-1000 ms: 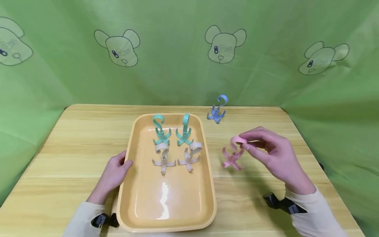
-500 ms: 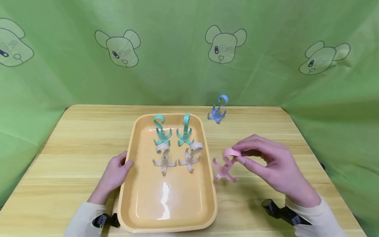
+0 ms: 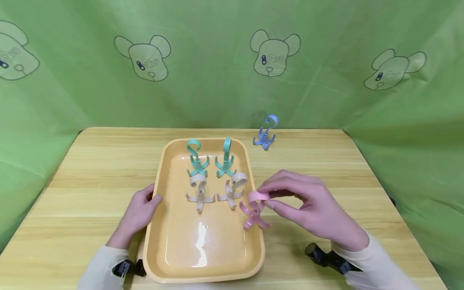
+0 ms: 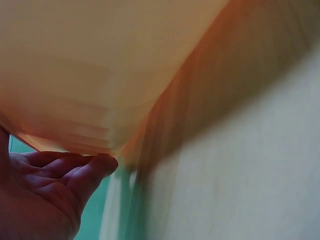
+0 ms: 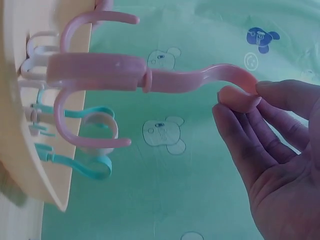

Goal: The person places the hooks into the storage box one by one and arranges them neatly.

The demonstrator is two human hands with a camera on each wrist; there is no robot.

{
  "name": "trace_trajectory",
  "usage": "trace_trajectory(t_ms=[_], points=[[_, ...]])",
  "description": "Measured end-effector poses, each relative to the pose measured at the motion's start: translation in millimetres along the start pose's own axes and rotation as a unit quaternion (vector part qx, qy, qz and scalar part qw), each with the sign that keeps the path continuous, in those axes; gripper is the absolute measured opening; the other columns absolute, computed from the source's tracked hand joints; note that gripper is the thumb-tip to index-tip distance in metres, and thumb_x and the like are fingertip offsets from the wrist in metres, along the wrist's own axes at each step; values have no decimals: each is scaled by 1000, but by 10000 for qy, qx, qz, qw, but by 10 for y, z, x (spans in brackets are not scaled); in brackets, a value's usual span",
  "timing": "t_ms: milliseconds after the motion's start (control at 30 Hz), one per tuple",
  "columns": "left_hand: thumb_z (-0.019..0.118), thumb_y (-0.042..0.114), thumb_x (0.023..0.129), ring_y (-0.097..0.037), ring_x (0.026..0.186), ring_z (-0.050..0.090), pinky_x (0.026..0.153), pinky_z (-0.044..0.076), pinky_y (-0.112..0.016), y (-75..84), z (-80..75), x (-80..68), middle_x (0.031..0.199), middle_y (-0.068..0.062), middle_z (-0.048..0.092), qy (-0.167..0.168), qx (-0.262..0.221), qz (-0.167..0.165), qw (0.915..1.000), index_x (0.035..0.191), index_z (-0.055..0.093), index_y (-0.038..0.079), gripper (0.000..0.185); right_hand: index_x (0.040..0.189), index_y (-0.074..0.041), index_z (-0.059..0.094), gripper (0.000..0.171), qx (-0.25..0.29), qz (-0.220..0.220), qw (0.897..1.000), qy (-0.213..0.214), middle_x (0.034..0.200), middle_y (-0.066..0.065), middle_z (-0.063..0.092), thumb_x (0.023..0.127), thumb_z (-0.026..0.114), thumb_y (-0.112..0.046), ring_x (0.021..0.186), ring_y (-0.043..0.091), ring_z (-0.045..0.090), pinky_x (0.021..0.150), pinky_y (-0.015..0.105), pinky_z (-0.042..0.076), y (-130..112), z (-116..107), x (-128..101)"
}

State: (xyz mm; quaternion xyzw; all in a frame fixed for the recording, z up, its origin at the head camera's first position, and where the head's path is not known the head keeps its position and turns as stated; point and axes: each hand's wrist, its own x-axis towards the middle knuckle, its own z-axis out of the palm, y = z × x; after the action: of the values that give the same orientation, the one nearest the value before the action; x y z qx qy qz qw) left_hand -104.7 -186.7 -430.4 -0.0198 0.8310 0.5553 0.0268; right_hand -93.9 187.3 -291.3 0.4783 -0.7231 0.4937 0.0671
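Between its thumb and fingers my right hand (image 3: 308,205) pinches the curled top of a pink multi-prong hook hanger (image 3: 255,215). In the head view the hanger overlaps the right rim of an orange tray (image 3: 203,257); the right wrist view shows its prongs (image 5: 95,72) beside the tray wall. My left hand (image 3: 139,209) grips the tray's left edge, thumb over the rim and fingers (image 4: 92,172) underneath. Inside the tray stand two teal hangers (image 3: 197,166) at the back and two pale grey-pink hangers (image 3: 200,198) in front of them.
A blue hanger (image 3: 264,139) stands near the table's back edge, behind and right of the tray. The wooden table (image 3: 101,161) is bordered by a green curtain (image 3: 203,96) printed with bear heads. Each wrist wears a black camera strap (image 3: 331,259).
My right hand has carried the pink hanger leftward and slightly nearer me, from beside the tray to over its right rim. The left hand stays on the tray's edge.
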Motion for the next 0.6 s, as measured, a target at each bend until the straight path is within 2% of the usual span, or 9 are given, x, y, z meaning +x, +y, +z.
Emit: trace_trajectory(t_ms=[167,267,367,600], points=[[46,0,92,-27,74,66,60,57,-32,-8,12,9,98,-26,66,13,7,11,10000,131,55,-10,41,115,-7,69,37,-85,270,9993,-262,105,2,68,82,70,10,88,16,63,73,26,54,-2,100,52],[46,1,92,-27,74,66,60,57,-32,-9,5,3,98,-26,66,14,23,-6,10000,132,54,-10,41,116,-10,69,32,71,634,9965,-540,109,-2,67,87,70,4,93,15,63,76,28,55,10,196,100],[46,1,92,-26,73,66,60,57,-32,-9,-3,9,97,-25,66,27,41,1,10000,131,55,-10,41,115,-12,69,29,249,809,9937,-734,111,-3,66,89,70,1,97,14,62,79,31,56,63,300,150],[47,1,92,-26,75,66,62,57,-31,-13,-2,14,99,-26,67,53,92,-20,9999,132,55,-9,43,111,-16,71,24,249,810,9912,-1018,105,-9,65,90,71,-6,95,12,57,74,27,52,218,511,239]])
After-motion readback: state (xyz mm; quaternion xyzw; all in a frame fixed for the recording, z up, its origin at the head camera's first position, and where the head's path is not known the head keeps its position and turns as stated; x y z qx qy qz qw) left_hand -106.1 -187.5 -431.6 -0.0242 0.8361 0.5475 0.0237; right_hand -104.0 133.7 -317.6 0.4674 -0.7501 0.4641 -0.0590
